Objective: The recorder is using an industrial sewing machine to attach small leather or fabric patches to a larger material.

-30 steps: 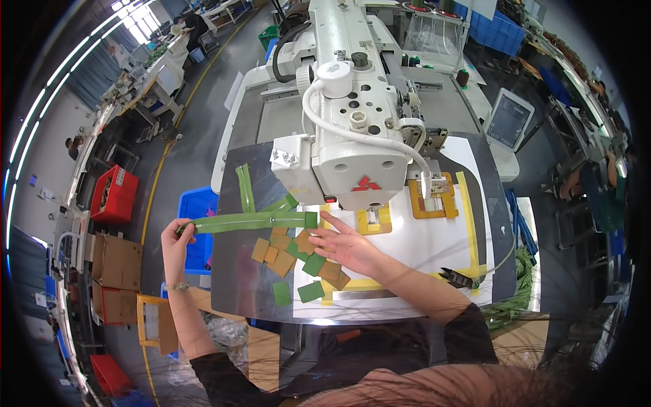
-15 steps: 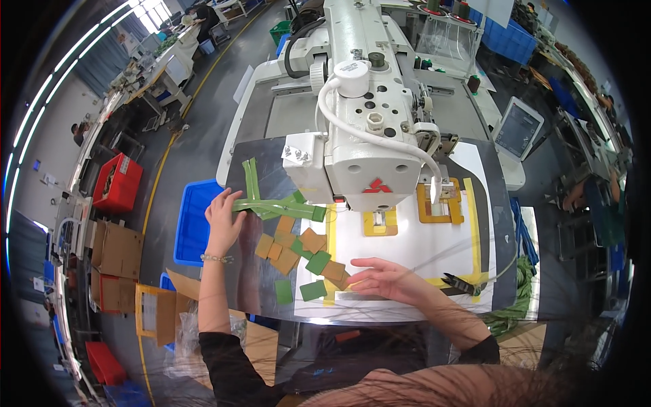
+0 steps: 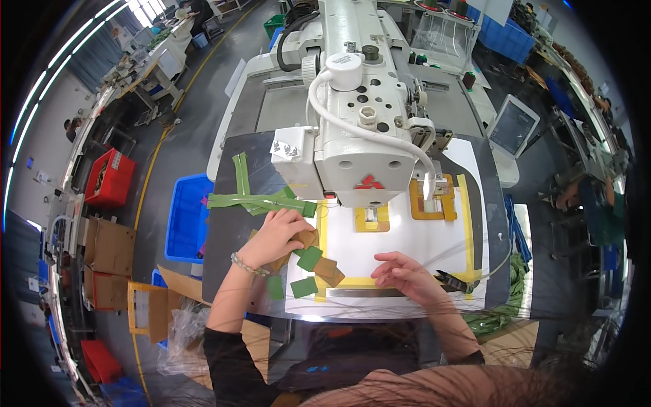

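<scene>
My left hand [image 3: 277,239] reaches over a loose group of small tan and green flat squares. Its thumb and fingers close around the edge of a tan square [image 3: 307,237]. Beside this lie a green square [image 3: 310,258] and, nearer to me, another green square [image 3: 304,287]. Past the left hand, green strips [image 3: 234,201] with a pale line down the middle cross one another. My right hand [image 3: 409,277] hovers at the near part of a white sheet [image 3: 346,261], fingers loosely bent and apart, holding nothing. Close to it rests a black-jawed hand tool [image 3: 453,281].
A large white sewing machine head [image 3: 369,163] overhangs the table. Yellow-edged frames, one small [image 3: 371,227] and one larger [image 3: 434,216], sit under and beside it. A blue bin [image 3: 184,224] stands left of the table; a screen [image 3: 513,127] is at the right.
My left hand has left the green strips and come right and nearer, onto the tan squares. My right hand has shifted slightly right, away from the squares. The whole view has moved a little.
</scene>
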A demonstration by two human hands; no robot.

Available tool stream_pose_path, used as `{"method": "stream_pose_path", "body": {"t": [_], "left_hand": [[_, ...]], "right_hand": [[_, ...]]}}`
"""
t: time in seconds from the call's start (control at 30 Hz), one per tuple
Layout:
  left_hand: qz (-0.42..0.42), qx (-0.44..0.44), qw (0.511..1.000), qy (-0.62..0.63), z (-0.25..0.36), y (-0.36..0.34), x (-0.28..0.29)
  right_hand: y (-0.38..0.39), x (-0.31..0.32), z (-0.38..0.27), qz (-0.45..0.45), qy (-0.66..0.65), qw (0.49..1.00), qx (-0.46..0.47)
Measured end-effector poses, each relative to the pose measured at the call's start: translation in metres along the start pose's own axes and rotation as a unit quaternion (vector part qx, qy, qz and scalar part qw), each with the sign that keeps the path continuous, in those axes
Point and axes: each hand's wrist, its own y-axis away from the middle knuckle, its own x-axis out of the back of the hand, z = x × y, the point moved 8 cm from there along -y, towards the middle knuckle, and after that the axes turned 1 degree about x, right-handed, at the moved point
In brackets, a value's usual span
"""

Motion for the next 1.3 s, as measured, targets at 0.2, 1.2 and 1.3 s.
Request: {"method": "stream_pose_path", "body": {"t": [0.2, 1.2, 1.3], "left_hand": [[0.034, -0.019, 0.999, 0.017, 0.008, -0.009, 0.007], [0.227, 0.0, 0.863, 0.451, 0.085, -0.012, -0.043], [0.241, 0.025, 0.828, 0.506, 0.08, -0.018, -0.041]], "right_hand": [[0.0, 0.0, 0.008, 0.033, 0.08, 0.996, 0.002], [-0.012, -0.005, -0.021, 0.179, 0.092, 0.966, 0.16], [-0.012, -0.008, -0.026, 0.153, 0.152, 0.957, 0.192]]}}
